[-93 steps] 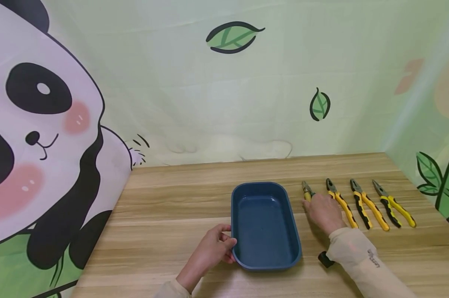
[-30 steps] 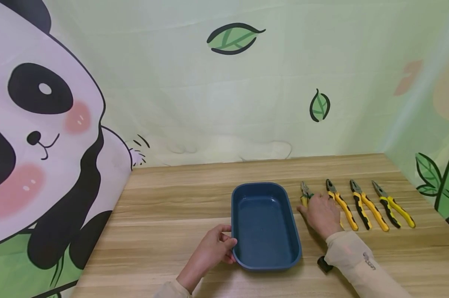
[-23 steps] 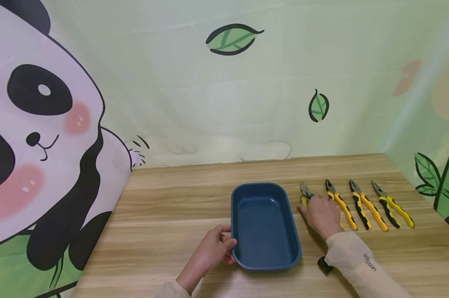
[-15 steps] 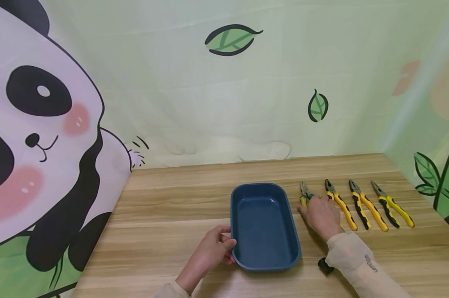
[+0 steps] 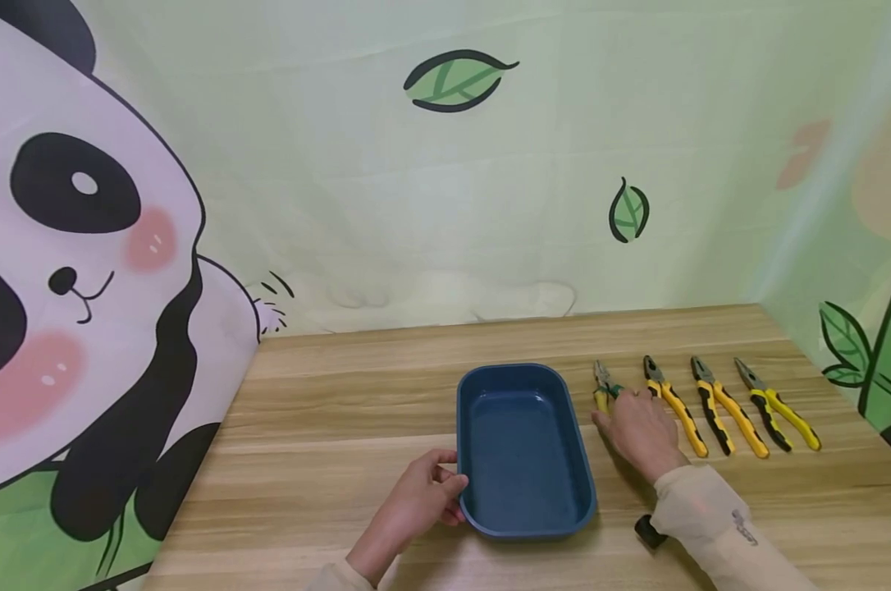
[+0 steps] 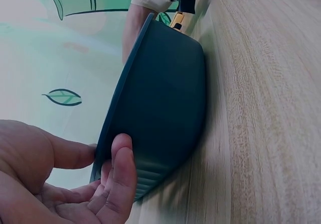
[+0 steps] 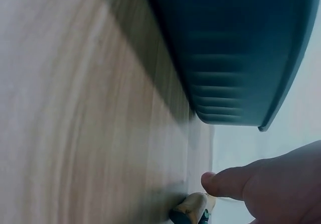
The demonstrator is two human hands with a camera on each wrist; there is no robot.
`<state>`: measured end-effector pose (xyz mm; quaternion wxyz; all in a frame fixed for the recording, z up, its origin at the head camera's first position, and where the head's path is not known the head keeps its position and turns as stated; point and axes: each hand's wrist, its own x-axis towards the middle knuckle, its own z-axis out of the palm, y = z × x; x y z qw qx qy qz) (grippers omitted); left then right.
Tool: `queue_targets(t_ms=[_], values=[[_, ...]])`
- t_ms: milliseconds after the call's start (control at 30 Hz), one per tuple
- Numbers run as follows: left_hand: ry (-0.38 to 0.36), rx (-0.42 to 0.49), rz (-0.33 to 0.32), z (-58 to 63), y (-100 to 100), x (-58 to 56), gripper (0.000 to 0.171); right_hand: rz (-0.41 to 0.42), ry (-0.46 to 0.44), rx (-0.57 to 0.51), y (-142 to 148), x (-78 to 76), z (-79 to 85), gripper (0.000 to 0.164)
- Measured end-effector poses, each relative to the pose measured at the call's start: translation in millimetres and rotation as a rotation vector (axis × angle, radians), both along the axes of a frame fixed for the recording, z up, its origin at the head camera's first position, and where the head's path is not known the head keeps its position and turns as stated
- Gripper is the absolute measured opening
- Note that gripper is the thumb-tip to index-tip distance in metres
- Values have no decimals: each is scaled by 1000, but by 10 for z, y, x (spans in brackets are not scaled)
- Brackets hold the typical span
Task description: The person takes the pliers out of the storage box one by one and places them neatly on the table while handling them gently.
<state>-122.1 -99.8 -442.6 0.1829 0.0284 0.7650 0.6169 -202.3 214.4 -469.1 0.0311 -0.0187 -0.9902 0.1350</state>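
A dark blue rectangular tray [image 5: 523,460] stands upright on the table. My left hand [image 5: 423,492] pinches its left rim, the thumb on the rim and the other fingers against the outer wall [image 6: 155,88]. Right of the tray, my right hand [image 5: 641,431] lies over a pair of pliers [image 5: 602,376] with yellow and green handles, thumb at the left handle and fingers over the right one. The pliers lie on the table, steel tips pointing away. In the right wrist view the thumb [image 7: 225,184] is beside the handle ends [image 7: 193,208]; the other fingers are hidden.
Three more pliers lie in a row to the right: orange-and-black ones [image 5: 678,406], a similar pair [image 5: 729,406], and yellow-and-black long-nose pliers [image 5: 778,406]. Behind the wooden table [image 5: 342,394] hangs a printed panda cloth [image 5: 342,164]. A black wrist camera [image 5: 648,532] sits under the right sleeve.
Since the first frame, the pliers under my right hand have swung slightly left and their handles show more spread. The right wrist has shifted slightly right. My left hand and the tray stay put.
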Motion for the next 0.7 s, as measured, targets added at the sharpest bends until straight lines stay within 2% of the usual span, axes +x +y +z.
queue_targets(t_ms=[200,433,600,700], values=[[-1,1,-4,-16,-8,-7,41,10,-12,-13,-3,52,34,42],[24,3,1,-17,-22,3,41,59,-20,-15,-18,112,100,42],[71,-15,22,8,-46,2,41,97,18,-16,-16,151,131,40],[130,-84,25,36,-67,1,42,112,42,-19,-11,173,145,41]])
